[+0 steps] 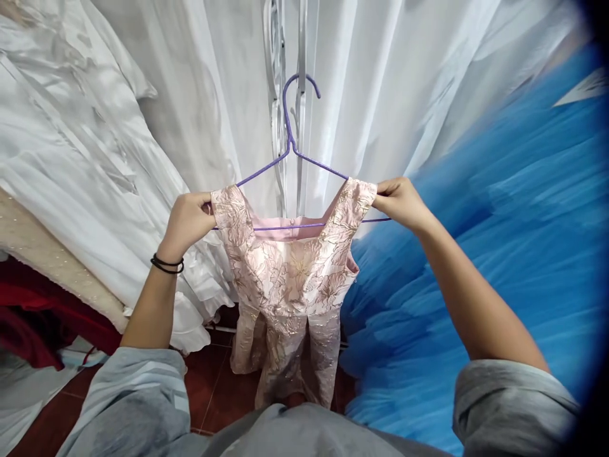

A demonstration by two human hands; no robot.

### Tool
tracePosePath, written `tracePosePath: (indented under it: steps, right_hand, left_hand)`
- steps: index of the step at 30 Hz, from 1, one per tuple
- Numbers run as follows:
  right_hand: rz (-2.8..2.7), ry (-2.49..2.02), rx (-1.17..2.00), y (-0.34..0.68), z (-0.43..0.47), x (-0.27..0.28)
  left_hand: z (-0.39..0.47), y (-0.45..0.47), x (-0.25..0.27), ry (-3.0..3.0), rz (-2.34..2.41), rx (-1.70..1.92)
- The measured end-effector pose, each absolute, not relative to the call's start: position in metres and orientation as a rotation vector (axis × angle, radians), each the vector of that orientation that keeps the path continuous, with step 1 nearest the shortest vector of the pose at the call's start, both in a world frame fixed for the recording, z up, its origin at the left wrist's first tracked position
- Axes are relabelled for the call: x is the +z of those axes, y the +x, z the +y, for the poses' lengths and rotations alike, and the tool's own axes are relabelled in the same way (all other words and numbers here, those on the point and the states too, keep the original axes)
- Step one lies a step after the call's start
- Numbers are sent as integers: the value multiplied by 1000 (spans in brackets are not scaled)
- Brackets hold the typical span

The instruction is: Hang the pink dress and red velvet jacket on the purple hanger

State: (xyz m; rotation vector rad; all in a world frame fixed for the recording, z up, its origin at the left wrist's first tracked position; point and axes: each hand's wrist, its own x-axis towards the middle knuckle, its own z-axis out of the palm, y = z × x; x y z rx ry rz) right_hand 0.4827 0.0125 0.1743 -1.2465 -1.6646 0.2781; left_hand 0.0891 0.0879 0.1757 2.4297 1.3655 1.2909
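Note:
A pink brocade dress point(295, 273) with gold floral patterning hangs in front of me on a purple hanger point(320, 166). The hanger's hook loops over a white metal bar, and its lower bar crosses the neckline. My left hand point(190, 219), with black bands at the wrist, pinches the dress's left shoulder strap at the hanger's end. On the opposite strap, my right hand point(399, 202) is closed with thumb and fingers together. Both hands' fingertips are partly hidden by the fabric. The skirt falls toward my grey shirt.
White garments point(95, 146) hang on the left, above dark red fabric point(28, 304). A large blue tulle dress point(499, 266) fills the right. Behind the hanger are a white curtain point(371, 82) and a white metal frame point(302, 44). Reddish tiles point(209, 381) cover the floor.

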Motion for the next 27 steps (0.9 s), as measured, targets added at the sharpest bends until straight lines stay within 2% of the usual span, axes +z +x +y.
tracePosePath:
  steps: [4, 7, 10, 14, 17, 20, 22, 25, 27]
  right_hand:
    - [-1686, -1353, 231, 486, 8, 188]
    - [-1798, -1428, 296, 486, 3, 199]
    - [-1786, -1533, 285, 482, -2, 202]
    - [-1528, -1665, 81, 477, -8, 191]
    - [-1573, -1517, -9, 483, -10, 186]
    - [-1799, -1296, 154, 494, -15, 186]
    - [-1779, -1226, 147, 496, -21, 175]
    - [-1369, -1226, -263, 482, -43, 110]
    - [-1094, -1229, -453, 460, -66, 31]
  left_hand:
    - [102, 70, 200, 2649, 1407, 703]
    - [106, 60, 207, 2574, 1180, 709]
    - [103, 66, 196, 2457, 1018, 898]
    - [100, 87, 175, 2452, 1108, 1287]
    - [104, 95, 170, 2477, 1116, 1373]
    - [106, 97, 171, 2527, 1083, 1370]
    - [105, 92, 164, 2642, 1054, 1415]
    - [95, 74, 118, 2403, 1182, 1880]
    - [77, 60, 58, 1675, 1439, 2237]
